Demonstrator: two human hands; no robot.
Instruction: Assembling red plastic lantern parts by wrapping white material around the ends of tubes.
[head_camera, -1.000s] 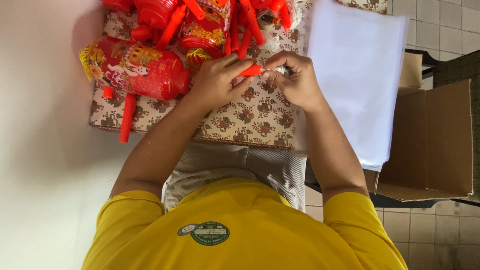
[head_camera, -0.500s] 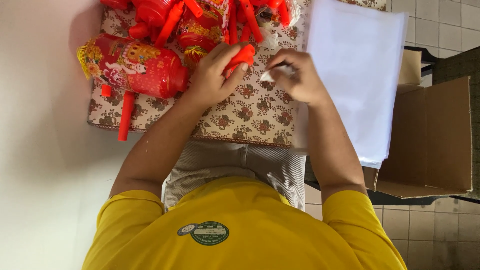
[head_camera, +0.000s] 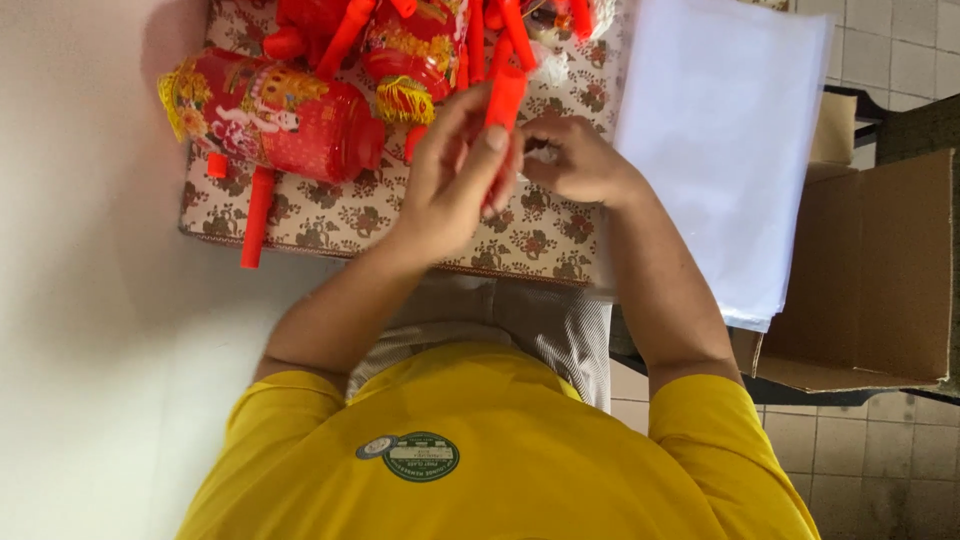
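My left hand (head_camera: 455, 175) grips a red plastic stick (head_camera: 503, 110) and holds it upright over a floral-patterned board (head_camera: 440, 225). My right hand (head_camera: 580, 160) sits just to its right, fingers pinched together near the stick; what they pinch is too small to tell. A red lantern with gold trim (head_camera: 270, 110) lies on the board to the left, with a second red lantern (head_camera: 420, 50) behind it.
Several loose red sticks (head_camera: 258, 215) lie on and off the board. A stack of clear white plastic sheets (head_camera: 720, 150) rests to the right. An open cardboard box (head_camera: 870, 280) stands at far right on a tiled floor. A white surface (head_camera: 90, 300) spreads to the left.
My left hand has lifted the red stick from flat on the board to upright. My right hand has stayed close beside it.
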